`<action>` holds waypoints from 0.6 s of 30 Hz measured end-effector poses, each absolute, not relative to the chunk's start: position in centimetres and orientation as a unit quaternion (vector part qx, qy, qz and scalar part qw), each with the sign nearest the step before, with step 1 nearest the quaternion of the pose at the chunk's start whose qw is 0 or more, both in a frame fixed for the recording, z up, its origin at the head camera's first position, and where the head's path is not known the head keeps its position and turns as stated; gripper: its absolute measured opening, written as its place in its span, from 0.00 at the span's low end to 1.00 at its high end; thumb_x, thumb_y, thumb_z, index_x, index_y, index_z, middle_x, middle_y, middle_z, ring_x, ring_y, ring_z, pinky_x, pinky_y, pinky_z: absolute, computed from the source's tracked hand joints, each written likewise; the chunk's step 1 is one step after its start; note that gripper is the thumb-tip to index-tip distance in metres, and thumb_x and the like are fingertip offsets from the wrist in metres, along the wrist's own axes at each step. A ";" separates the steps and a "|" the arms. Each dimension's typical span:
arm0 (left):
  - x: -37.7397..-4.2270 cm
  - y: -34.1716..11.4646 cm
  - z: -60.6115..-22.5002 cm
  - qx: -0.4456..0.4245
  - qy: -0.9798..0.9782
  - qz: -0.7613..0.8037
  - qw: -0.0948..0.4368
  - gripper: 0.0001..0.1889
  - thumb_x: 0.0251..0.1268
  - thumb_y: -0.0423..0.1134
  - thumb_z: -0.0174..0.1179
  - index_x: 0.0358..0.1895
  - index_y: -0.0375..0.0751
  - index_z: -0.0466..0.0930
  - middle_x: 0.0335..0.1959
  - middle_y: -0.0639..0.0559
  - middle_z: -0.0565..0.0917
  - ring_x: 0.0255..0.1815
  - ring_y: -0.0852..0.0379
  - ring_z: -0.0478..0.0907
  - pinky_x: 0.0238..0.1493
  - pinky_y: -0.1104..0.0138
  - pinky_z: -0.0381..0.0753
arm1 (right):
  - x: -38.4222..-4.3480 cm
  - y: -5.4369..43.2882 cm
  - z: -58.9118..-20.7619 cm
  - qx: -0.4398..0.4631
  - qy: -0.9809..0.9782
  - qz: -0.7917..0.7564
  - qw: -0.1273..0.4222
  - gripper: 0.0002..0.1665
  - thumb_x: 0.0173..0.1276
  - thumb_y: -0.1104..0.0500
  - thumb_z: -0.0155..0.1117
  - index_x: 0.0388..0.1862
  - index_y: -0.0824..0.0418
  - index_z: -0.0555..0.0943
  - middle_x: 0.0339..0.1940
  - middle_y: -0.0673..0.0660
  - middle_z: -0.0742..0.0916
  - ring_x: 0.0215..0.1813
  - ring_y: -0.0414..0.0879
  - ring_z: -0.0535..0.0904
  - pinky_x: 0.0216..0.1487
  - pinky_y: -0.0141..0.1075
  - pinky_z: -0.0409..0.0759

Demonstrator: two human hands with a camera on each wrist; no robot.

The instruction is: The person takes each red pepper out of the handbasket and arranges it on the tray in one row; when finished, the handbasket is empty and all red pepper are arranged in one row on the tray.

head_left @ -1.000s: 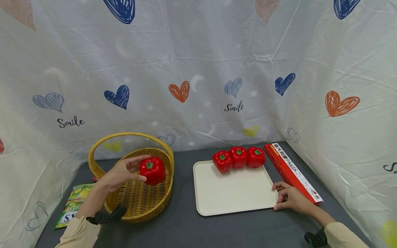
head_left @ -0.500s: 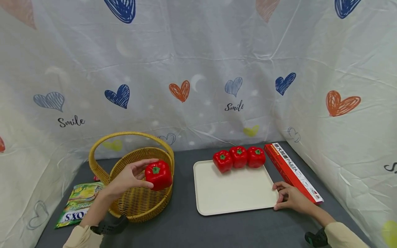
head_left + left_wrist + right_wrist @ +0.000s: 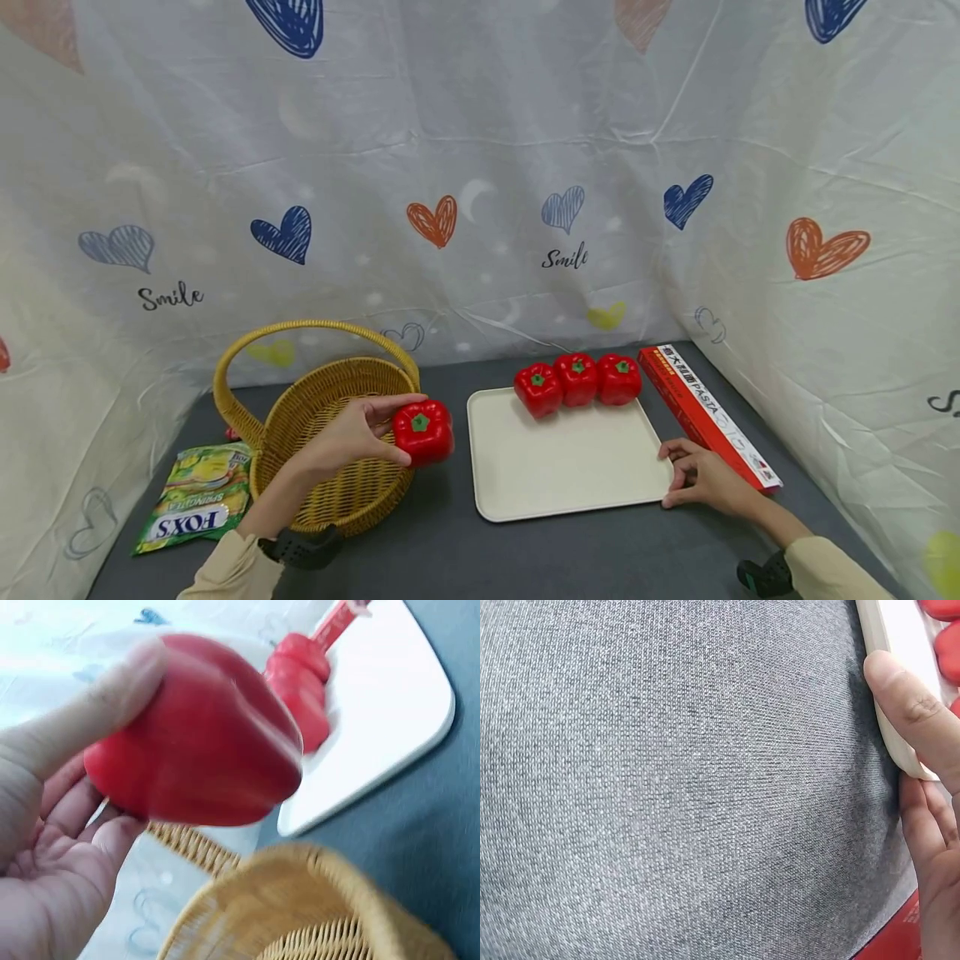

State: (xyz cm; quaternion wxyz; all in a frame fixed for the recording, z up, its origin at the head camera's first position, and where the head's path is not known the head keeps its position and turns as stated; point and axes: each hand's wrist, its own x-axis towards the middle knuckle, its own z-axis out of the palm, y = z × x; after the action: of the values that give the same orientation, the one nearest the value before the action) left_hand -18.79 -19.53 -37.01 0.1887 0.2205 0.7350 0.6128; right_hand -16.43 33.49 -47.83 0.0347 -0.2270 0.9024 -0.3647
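Note:
My left hand holds a red bell pepper with a green stem, thumb on one side and fingers on the other. In the head view the pepper hangs at the right rim of a yellow wicker basket; the left wrist view shows the pepper above that basket. At the near right corner of a cream tray, my right hand grips the edge. In the right wrist view the thumb lies on the tray's rim, the fingers round its corner. Three more red peppers sit in a row along the tray's far edge.
A red and white pasta box lies right of the tray, close to the right hand. Left of the basket is a green and yellow Fox's packet. The basket's tall handle arches behind the left hand. Grey cloth covers the table.
The left hand has carried the pepper rightward, from over the basket's middle to its right rim. The right hand and the tray have stayed in place.

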 end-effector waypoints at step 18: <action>-22.9 -10.7 -39.7 0.212 0.713 0.633 0.212 0.34 0.53 0.24 0.68 0.66 0.31 0.67 0.63 0.37 0.73 0.64 0.44 0.71 0.60 0.60 0.74 | -16.5 33.7 -48.1 -0.225 0.898 -0.377 0.037 0.15 0.47 0.53 0.80 0.17 0.52 0.79 0.47 0.60 0.77 0.48 0.40 0.72 0.37 0.26 0.79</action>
State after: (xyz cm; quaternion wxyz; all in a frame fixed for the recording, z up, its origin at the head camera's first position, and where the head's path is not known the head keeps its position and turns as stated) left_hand -22.94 -10.66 -39.73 0.2124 0.2119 0.7135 0.6332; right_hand -16.47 33.67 -48.11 0.0367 -0.2250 0.8978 -0.3767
